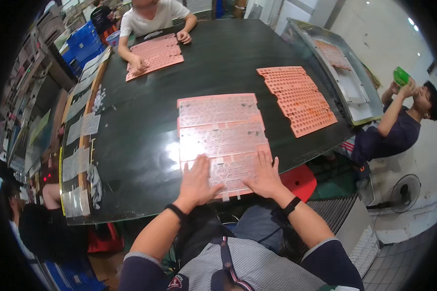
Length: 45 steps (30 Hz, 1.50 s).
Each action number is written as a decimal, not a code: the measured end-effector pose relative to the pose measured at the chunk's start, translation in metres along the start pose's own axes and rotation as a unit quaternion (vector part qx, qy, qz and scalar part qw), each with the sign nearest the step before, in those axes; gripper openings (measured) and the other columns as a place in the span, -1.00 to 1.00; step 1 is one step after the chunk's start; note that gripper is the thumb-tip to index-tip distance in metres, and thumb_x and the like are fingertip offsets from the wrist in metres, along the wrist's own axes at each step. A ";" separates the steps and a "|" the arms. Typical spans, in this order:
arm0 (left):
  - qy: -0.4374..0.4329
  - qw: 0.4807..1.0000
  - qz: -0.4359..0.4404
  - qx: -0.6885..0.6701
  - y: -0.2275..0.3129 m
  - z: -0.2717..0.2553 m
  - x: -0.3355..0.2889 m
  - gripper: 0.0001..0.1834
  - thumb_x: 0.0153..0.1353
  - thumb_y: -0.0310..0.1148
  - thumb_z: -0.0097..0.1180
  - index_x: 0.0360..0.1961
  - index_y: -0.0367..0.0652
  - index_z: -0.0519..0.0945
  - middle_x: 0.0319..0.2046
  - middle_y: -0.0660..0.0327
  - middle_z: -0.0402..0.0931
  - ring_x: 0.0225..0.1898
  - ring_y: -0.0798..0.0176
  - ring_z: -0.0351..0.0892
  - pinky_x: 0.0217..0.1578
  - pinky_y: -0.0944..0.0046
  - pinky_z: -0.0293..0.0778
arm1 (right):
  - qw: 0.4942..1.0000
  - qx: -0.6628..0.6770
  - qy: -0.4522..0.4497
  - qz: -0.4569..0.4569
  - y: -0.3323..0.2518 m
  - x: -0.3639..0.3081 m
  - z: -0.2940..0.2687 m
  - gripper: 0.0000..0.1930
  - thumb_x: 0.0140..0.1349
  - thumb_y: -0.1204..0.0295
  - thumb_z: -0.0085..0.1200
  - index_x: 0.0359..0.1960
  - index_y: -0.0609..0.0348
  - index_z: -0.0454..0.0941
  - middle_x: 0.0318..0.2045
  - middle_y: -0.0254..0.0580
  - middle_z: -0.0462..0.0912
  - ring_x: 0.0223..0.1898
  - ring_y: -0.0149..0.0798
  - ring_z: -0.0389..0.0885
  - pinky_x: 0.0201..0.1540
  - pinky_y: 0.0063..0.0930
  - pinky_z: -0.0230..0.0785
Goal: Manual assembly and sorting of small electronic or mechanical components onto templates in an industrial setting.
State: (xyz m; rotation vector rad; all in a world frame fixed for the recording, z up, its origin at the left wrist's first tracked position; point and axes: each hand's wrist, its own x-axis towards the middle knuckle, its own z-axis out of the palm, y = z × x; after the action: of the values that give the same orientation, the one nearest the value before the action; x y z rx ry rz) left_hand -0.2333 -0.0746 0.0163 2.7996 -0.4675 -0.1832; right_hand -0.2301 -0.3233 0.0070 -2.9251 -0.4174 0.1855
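In front of me on the dark table [145,121] lies a pink perforated board [183,165]. Three clear, patterned plastic sheets [221,140] cover it in rows, with small strips of tape at the joins and near edge. My left hand [197,182] rests flat on the near left part of the nearest sheet, fingers apart. On the near right part my right hand [266,175] lies flat, its fingers also stretched out. Neither hand grips anything.
Another pink perforated board [298,99] lies to the right. Across the table a person [153,19] handles a third board [155,54]. Clear sheets [75,162] hang along the left edge. At the right, a person raises a green bottle [401,76] beside a framed screen [342,72]; a red stool [300,183] stands below.
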 end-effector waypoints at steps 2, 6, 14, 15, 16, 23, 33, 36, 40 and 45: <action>0.006 1.000 -0.008 0.027 -0.008 -0.001 -0.008 0.03 0.06 0.27 -0.04 0.29 -0.41 0.05 0.32 -0.12 0.00 0.38 -0.03 -0.07 0.29 -0.20 -0.23 | 0.999 0.000 0.017 0.051 -0.022 0.011 -0.008 -0.08 0.10 -0.13 -0.03 0.28 0.42 0.04 0.33 0.23 -0.04 0.38 0.18 -0.20 0.28 0.30 -0.37; 0.019 0.999 -0.003 0.027 -0.005 -0.002 -0.006 0.04 0.05 0.26 -0.04 0.28 -0.45 0.07 0.32 -0.14 0.00 0.37 -0.06 -0.08 0.27 -0.24 -0.23 | 0.997 0.011 0.051 -0.051 -0.029 0.024 -0.001 -0.11 0.08 -0.09 0.03 0.25 0.38 0.08 0.30 0.28 0.00 0.35 0.24 -0.15 0.30 0.24 -0.35; 0.017 0.998 -0.059 0.034 -0.037 -0.019 -0.038 0.04 0.01 0.22 0.04 0.25 -0.48 0.09 0.30 -0.17 0.00 0.37 -0.09 -0.12 0.22 -0.29 -0.19 | 0.997 0.001 0.053 0.059 0.001 0.033 -0.015 -0.06 0.08 -0.11 0.02 0.29 0.41 -0.02 0.34 0.18 -0.10 0.35 0.23 -0.17 0.27 0.32 -0.33; 0.023 0.995 -0.085 0.047 -0.041 -0.024 -0.034 0.03 0.01 0.21 0.04 0.25 -0.47 0.09 0.30 -0.17 0.00 0.38 -0.09 -0.14 0.22 -0.31 -0.20 | 0.993 -0.003 0.028 0.111 -0.002 0.042 -0.019 -0.08 0.09 -0.10 0.01 0.28 0.41 0.00 0.34 0.19 -0.08 0.35 0.22 -0.16 0.28 0.30 -0.32; 0.028 0.991 -0.117 0.061 -0.043 -0.027 -0.031 0.03 0.00 0.20 0.05 0.25 -0.47 0.09 0.30 -0.18 0.00 0.38 -0.09 -0.15 0.21 -0.32 -0.20 | 0.987 -0.004 0.001 0.159 -0.008 0.054 -0.024 -0.09 0.10 -0.09 0.00 0.27 0.42 0.02 0.33 0.19 -0.05 0.35 0.22 -0.15 0.28 0.28 -0.31; 0.049 0.998 -0.031 0.029 -0.041 -0.024 0.047 -0.05 0.09 0.15 0.00 0.26 -0.44 0.09 0.32 -0.15 -0.02 0.38 -0.11 -0.14 0.27 -0.20 -0.17 | 0.985 0.049 0.013 -0.164 -0.036 0.136 -0.019 -0.21 0.16 -0.01 -0.03 0.26 0.37 0.11 0.31 0.22 0.03 0.37 0.16 -0.16 0.35 0.11 -0.33; 0.025 0.991 0.068 -0.112 0.025 -0.009 0.130 0.02 0.05 0.25 -0.02 0.22 -0.52 0.13 0.24 -0.30 0.07 0.32 -0.22 0.01 0.25 -0.21 -0.07 | 0.990 -0.050 0.101 -0.083 0.002 0.146 0.000 -0.28 0.12 0.07 -0.08 0.22 0.37 0.19 0.28 0.21 0.11 0.36 0.18 -0.10 0.34 0.08 -0.29; 0.054 0.987 0.121 -0.094 0.028 0.011 0.149 0.04 0.03 0.31 -0.08 0.23 -0.48 0.14 0.28 -0.21 0.05 0.36 -0.14 -0.05 0.27 -0.21 -0.12 | 0.983 -0.045 0.165 -0.070 0.028 0.138 0.004 -0.33 0.12 0.08 -0.10 0.14 0.40 0.27 0.20 0.21 0.24 0.32 0.19 0.00 0.28 0.07 -0.18; 0.059 0.991 0.101 -0.065 0.011 0.012 0.130 0.01 0.07 0.31 -0.14 0.24 -0.45 0.15 0.30 -0.15 0.03 0.37 -0.07 -0.09 0.28 -0.19 -0.14 | 0.997 0.004 0.072 -0.006 0.013 0.126 -0.014 -0.21 0.10 0.10 0.02 0.25 0.42 0.09 0.30 0.26 0.03 0.38 0.18 -0.19 0.33 0.12 -0.37; 0.057 0.997 0.045 -0.019 -0.016 -0.010 0.099 -0.01 0.13 0.30 -0.19 0.27 -0.42 0.10 0.32 -0.10 0.01 0.38 0.00 -0.09 0.26 -0.16 -0.09 | 0.999 0.010 0.034 -0.002 0.008 0.126 -0.023 -0.13 0.06 0.14 0.08 0.29 0.44 -0.03 0.33 0.27 -0.06 0.39 0.17 -0.24 0.34 0.13 -0.42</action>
State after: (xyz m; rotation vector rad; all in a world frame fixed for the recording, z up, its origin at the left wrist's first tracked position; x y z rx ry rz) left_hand -0.1336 -0.0906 0.0128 2.7272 -0.5547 -0.0139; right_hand -0.1042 -0.2980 0.0152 -2.9002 -0.4077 0.0887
